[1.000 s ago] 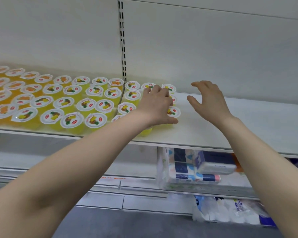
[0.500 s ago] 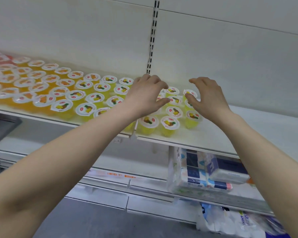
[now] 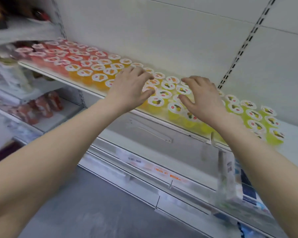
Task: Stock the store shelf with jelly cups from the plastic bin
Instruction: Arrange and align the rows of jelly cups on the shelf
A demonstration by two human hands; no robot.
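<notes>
On the upper shelf: rows of jelly cups (image 3: 156, 101) stand upright with sealed lids facing up, running from red at the left through orange to yellow at the right.
Store shelf (image 3: 162, 115): white, sloping down to the right in this view; white back panel (image 3: 162, 31) behind it with a slotted upright (image 3: 239, 54).
Left arm: bare forearm extended forward and upward from the lower left, wrist straight.
Left hand (image 3: 129, 88): palm down over the orange cups near the front edge, fingers curled loosely and spread, thumb tip pointing right beside a yellow-lidded cup. It grips nothing; whether the fingertips touch the lids cannot be told.
Right arm: bare forearm extended from the lower right, crossing in front of the shelf edge.
Right hand (image 3: 203, 98): palm down over the yellow cups, fingers half curled and spread, thumb pointing left. It holds nothing; contact with the lids beneath cannot be told.
Hand spacing: the two hands are near each other, with several yellow cups visible between them.
Cups at far right (image 3: 258, 124): yellow, in a tight group clear of both hands.
Lower shelves (image 3: 162, 170): blurred; price-tag rail and packaged goods (image 3: 248, 191) at the right, red packets (image 3: 41, 107) at the left.
Plastic bin: out of view.
</notes>
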